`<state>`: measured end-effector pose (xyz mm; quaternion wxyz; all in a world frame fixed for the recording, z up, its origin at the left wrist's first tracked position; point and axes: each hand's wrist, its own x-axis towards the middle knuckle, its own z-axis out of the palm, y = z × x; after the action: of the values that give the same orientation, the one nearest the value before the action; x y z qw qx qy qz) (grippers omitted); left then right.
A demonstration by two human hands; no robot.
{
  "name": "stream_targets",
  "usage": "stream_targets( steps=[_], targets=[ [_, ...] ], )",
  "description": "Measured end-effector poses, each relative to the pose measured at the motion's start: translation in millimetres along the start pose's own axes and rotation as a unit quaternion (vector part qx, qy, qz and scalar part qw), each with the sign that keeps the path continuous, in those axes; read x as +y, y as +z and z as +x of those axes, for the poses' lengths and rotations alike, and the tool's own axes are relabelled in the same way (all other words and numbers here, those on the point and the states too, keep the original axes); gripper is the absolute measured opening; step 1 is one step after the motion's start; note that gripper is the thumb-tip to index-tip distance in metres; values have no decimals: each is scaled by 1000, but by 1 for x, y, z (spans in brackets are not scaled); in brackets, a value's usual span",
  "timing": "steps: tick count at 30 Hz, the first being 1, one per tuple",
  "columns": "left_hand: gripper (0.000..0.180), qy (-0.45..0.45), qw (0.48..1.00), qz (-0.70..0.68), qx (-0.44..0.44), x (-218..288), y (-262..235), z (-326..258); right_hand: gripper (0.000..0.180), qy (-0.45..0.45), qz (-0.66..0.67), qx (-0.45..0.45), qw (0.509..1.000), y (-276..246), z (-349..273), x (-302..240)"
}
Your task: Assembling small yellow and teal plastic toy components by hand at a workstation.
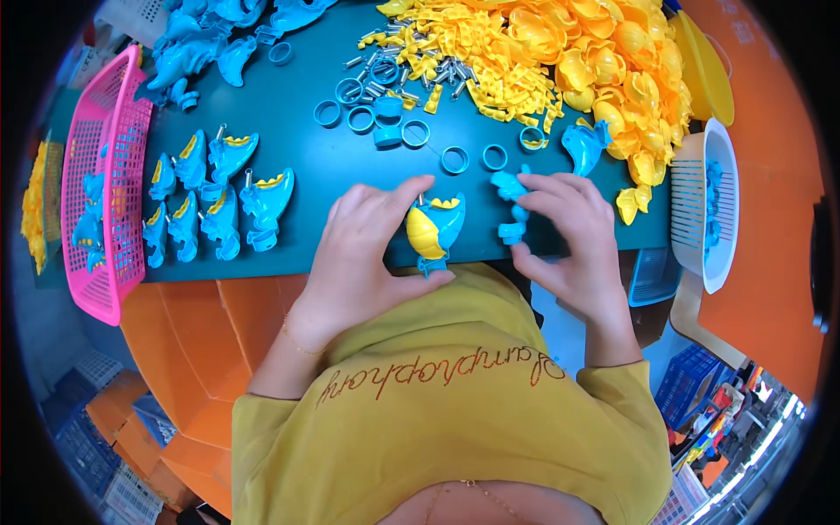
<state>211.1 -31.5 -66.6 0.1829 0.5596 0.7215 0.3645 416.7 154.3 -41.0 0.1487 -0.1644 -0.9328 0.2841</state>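
Near the front edge of the green table [306, 254], my left hand [363, 241] grips a blue and yellow plastic toy part [435, 229] between thumb and forefinger. A rounded yellow shell covers its left side, and a toothed yellow strip shows along its top. To the right, my right hand [569, 229] pinches a small blue plastic piece [507, 185] with a knobbly outline. Blue rings [455, 159] lie just beyond both hands. Several blue parts with yellow toothed strips and metal pins [267, 203] stand in two rows left of my left hand.
Yellow shells [621, 61] and toothed yellow strips [516, 83] heap at the back right, with metal pins [451, 72] beside them. Blue body parts [206, 39] pile at the back left. A pink basket [107, 188] stands left, a white basket [724, 206] right.
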Motion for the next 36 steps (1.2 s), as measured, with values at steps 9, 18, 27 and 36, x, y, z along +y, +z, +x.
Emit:
stream_targets(
  steps=[9,18,27,36],
  targets=[
    [86,38,996,41,64,-1,7,-6,20,110,158,-57,980,26,16,-59],
    [88,11,994,30,100,-2,15,-12,15,262,410,-10,874,3,23,-51],
    [87,22,994,12,104,-6,13,-9,32,38,338,-119,933,13,196,-110],
    [89,30,997,7,77,-2,14,-10,43,8,462,-133,877,127,412,-210]
  ],
)
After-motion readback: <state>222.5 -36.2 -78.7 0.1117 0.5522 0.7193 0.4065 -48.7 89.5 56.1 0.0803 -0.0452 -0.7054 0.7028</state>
